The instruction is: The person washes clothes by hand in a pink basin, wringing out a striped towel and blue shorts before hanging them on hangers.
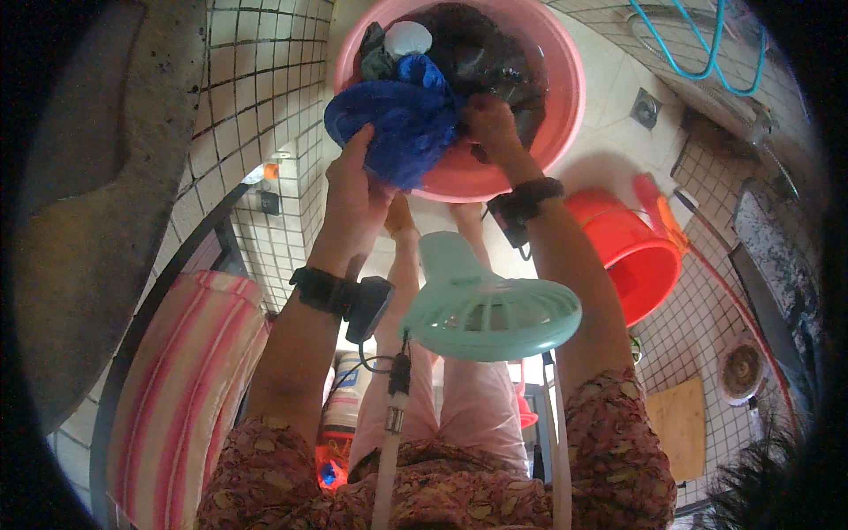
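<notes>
My left hand (361, 189) holds the near left edge of a wet-looking blue cloth (404, 129), thumb on top of it. The cloth is spread over the near left rim of a pink plastic basin (566, 99). My right hand (493, 126) is closed at the cloth's right edge, over the basin; its fingertips are partly hidden. Inside the basin, dark fabric (477, 43) lies in water. A white rounded object (408, 40), perhaps a bowl or scoop, rests near the far left side, beside a dark grey-green cloth (377, 63).
A mint-green fan (493, 318) hangs at my chest. The red bucket (642, 278) lies tipped at right, near a red hose (735, 298). Striped fabric (185, 391) hangs at left. A floor drain (644, 108) and turquoise hangers (715, 53) are at upper right.
</notes>
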A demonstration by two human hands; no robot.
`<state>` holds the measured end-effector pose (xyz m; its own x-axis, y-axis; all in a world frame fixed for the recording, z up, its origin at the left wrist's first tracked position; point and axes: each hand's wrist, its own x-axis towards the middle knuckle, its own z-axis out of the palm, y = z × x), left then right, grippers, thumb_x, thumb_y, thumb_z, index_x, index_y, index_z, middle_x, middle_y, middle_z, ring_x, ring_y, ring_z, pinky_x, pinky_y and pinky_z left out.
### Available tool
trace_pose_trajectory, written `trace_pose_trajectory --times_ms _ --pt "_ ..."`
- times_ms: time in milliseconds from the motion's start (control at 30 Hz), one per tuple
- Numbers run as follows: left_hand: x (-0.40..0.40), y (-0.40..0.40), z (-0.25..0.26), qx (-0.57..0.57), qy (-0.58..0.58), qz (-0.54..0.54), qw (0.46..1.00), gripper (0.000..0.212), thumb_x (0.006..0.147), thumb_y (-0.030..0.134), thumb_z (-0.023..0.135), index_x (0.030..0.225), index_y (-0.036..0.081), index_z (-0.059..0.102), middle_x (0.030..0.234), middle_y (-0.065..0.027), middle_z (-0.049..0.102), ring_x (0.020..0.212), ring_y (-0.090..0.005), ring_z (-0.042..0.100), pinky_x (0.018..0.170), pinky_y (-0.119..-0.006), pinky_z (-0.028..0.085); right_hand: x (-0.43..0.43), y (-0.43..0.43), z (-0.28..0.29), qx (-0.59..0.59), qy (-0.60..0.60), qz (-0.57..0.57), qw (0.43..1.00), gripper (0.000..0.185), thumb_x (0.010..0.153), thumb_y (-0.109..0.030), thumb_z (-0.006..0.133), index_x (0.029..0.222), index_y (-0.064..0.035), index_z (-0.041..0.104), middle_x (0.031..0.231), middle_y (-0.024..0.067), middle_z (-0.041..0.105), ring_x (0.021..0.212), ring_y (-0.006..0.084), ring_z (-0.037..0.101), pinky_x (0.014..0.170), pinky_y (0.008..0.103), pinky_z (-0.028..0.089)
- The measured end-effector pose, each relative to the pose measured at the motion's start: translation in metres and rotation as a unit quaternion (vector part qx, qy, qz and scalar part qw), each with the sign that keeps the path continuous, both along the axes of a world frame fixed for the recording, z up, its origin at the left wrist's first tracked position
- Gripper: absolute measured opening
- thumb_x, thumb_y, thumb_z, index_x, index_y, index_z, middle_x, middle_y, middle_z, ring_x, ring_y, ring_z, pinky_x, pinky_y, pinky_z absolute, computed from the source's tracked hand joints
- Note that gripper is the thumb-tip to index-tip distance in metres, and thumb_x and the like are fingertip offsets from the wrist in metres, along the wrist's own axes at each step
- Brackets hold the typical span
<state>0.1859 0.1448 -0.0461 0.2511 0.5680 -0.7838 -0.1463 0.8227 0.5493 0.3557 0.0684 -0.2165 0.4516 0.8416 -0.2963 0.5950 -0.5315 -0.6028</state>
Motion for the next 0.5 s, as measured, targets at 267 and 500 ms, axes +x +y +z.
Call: trace_pose_trajectory --times_ms 267,500 --pt "0.022 0.005 0.029 -0.158 -0.183 0.094 0.966 0.038 0.081 0.017 0.050 0.115 0.001 0.043 0.108 -0.0120 0.055 0.096 -0.0253 0.055 0.079 -0.039 0.047 -0.024 -0.010 0.049 0.051 0.666 -0.249 0.701 0.030 0.077 -0.023 0.057 0.098 -0.0032 0.053 0.086 0.0068 0.057 0.076 0.0180 0.056 0.063 0.0332 0.049" --pt "0.022 0.016 0.041 -0.078 -0.288 0.033 0.954 0.045 0.080 0.018 0.054 0.118 -0.002 0.041 0.113 -0.0178 0.051 0.103 -0.0284 0.053 0.081 -0.041 0.051 0.002 -0.008 0.109 0.073 0.751 -0.359 0.550 0.023 0.082 -0.024 0.052 0.098 -0.0070 0.055 0.089 0.0049 0.061 0.075 0.0151 0.060 0.065 0.0312 0.052"
